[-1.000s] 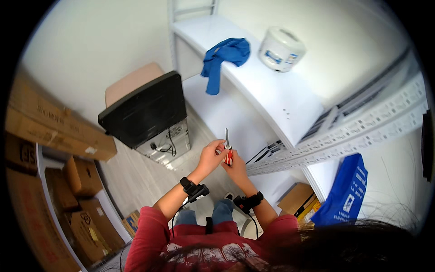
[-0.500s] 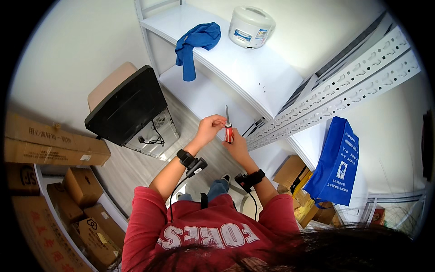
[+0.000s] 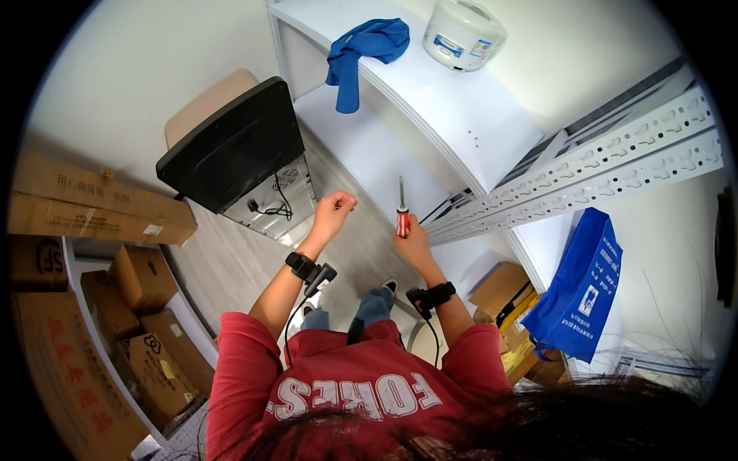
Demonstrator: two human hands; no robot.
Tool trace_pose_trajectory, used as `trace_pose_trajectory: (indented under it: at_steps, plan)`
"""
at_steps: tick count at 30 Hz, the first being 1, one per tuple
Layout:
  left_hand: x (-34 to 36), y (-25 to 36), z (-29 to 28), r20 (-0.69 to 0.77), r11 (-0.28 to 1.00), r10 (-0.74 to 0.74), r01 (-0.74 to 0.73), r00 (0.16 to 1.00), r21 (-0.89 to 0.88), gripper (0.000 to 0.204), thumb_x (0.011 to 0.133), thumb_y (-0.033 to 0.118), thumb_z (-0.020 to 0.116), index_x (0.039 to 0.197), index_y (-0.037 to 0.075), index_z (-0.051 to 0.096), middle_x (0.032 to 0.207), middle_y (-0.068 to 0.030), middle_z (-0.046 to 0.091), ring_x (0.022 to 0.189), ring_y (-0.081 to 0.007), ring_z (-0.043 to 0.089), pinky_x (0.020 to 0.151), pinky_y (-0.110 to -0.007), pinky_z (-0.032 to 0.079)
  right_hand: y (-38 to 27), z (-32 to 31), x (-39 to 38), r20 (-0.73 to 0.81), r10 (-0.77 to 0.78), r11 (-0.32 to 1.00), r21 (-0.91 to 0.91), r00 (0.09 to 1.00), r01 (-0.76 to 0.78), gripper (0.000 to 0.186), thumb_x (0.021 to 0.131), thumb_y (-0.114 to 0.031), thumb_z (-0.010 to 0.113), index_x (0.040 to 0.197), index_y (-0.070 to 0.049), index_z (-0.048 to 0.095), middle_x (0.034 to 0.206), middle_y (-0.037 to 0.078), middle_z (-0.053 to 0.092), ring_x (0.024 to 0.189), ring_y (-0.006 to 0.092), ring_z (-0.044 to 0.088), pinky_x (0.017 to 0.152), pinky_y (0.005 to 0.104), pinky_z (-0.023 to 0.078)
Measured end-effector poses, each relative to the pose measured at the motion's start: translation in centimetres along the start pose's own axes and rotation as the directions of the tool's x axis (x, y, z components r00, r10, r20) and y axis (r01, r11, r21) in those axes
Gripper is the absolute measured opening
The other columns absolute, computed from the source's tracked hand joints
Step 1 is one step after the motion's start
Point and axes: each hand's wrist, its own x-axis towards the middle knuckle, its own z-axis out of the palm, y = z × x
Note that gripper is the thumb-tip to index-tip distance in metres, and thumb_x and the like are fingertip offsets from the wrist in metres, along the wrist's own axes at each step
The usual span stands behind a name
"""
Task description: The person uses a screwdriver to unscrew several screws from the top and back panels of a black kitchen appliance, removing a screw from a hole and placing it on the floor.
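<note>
**Right hand holds a red screwdriver**

The right hand has its fingers wrapped around the red and white handle of a screwdriver. The metal tip points to the far side, toward the low board of a white shelf. The screwdriver is in the middle of the scene, just left of the white metal posts.

The left hand is to the left, apart from the screwdriver. Its fingers are curled in and close together. They look small from here, so I can't tell if they pinch something tiny. Each arm wears a black band.

On the far top board, a blue cloth hangs over the front edge. A white rice cooker sits to its right, and some little dark dots are nearer.

On the left is a big black panel on a metal box with a black cord. Brown boxes are at the far left. A blue bag is on the right.
</note>
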Motion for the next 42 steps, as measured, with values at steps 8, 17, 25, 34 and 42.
trace_pose_trajectory:
  at_steps: [8,17,25,34,42]
  plan:
    - [-1.1,-0.2,-0.2,-0.001,0.994,-0.001,0.001,1.0,-0.112,0.012,0.088,0.005,0.051,0.088,0.0,0.062,0.077,-0.0046,0.063,0.07,-0.0105,0.059,0.064,-0.023,0.046,1.2,-0.3,0.1,-0.03,0.036,0.999,-0.03,0.999,-0.037,0.036,0.064,-0.012,0.066,0.091,-0.003,0.045,0.076,0.017,0.058,0.072,0.0365,0.058,0.065,0.0409,0.045]
    - [-0.5,-0.2,0.6,0.024,0.988,-0.026,0.03,0.999,-0.15,0.012,0.087,0.003,0.05,0.093,0.0,0.061,0.079,-0.0046,0.063,0.072,-0.0106,0.059,0.064,-0.023,0.046,3.3,-0.6,0.7,-0.065,0.005,1.0,0.023,0.998,-0.003,0.029,0.066,-0.012,0.062,0.088,-0.002,0.045,0.072,0.022,0.057,0.07,0.041,0.057,0.062,0.0453,0.044]
    - [0.9,-3.5,1.9,0.017,0.997,0.036,-0.037,0.999,0.074,0.023,0.085,0.017,0.058,0.101,0.0,0.06,0.084,-0.0091,0.064,0.074,-0.0153,0.061,0.067,-0.026,0.048,2.2,1.2,2.1,0.021,0.059,0.99,-0.127,0.998,-0.056,0.038,0.065,-0.021,0.07,0.093,-0.005,0.049,0.074,0.014,0.059,0.069,0.0317,0.059,0.062,0.038,0.046]
    - [2.0,-16.9,7.9,0.156,0.973,-0.224,0.23,0.962,-0.019,0.031,0.085,0.028,0.061,0.097,0.0,0.059,0.086,-0.0112,0.064,0.076,-0.0178,0.063,0.066,-0.029,0.049,6.6,10.6,5.1,0.164,-0.098,0.99,0.12,0.982,0.078,0.033,0.07,-0.016,0.067,0.095,-0.004,0.05,0.08,0.016,0.058,0.071,0.0318,0.057,0.062,0.037,0.043]
    - [6.7,-39.2,11.6,0.051,0.875,-0.444,0.445,0.895,-0.19,0.03,0.084,0.029,0.062,0.095,0.001,0.059,0.08,-0.0096,0.063,0.066,-0.0148,0.063,0.055,-0.026,0.05,22.5,23.6,11.9,0.264,-0.063,0.991,0.135,0.963,0.028,0.032,0.068,-0.015,0.064,0.096,-0.002,0.055,0.083,0.017,0.058,0.073,0.032,0.055,0.064,0.0384,0.043]
